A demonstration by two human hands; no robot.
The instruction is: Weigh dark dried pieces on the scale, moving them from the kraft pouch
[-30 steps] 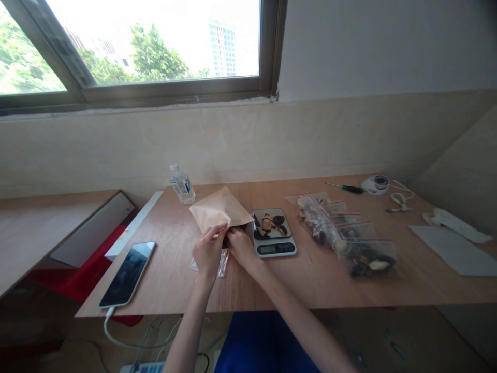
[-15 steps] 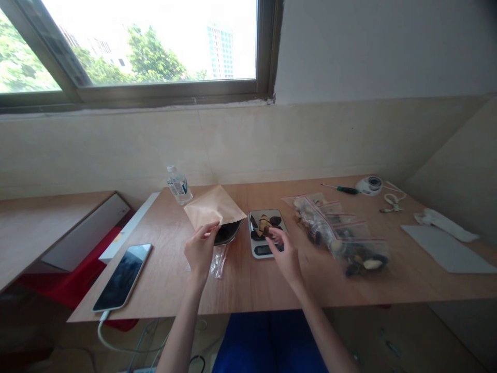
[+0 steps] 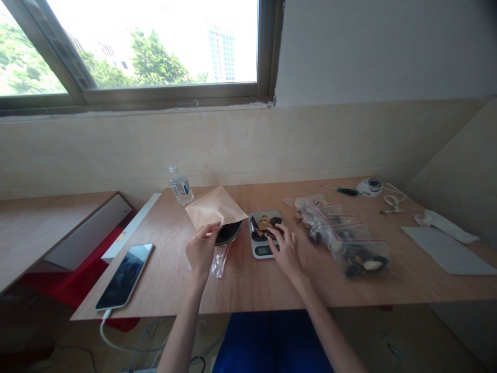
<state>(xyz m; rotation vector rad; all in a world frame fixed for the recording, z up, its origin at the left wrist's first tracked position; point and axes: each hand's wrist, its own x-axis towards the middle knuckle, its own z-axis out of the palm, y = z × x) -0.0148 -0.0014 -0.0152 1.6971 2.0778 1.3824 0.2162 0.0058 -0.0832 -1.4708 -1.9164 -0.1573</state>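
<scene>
My left hand (image 3: 202, 247) is closed, pinching the lip of a brown kraft paper bag (image 3: 215, 204). The bag lies tilted on the table, its mouth towards me and showing a dark inside. Beside it stands a white digital kitchen scale (image 3: 254, 254) with a small display at the front. Several dried brown and black pieces (image 3: 264, 224) are spread on the scale's plate. My right hand (image 3: 286, 249) is over the plate's right side, fingers apart, the tips at the dried pieces. Below the bag's mouth lies a clear zip bag (image 3: 218, 263), partly covered.
Several zip bags of dried goods (image 3: 361, 256) lie right of the scale. A water bottle (image 3: 180, 186) stands at the back left, a phone (image 3: 126, 277) with its cable at the front left. Further right are a screwdriver (image 3: 347, 191), a white camera (image 3: 369, 187) and a white sheet (image 3: 446, 251).
My right hand has let go of a dark brown piece onto the scale, and its fingers have spread. My left hand keeps its pinch on the paper bag.
</scene>
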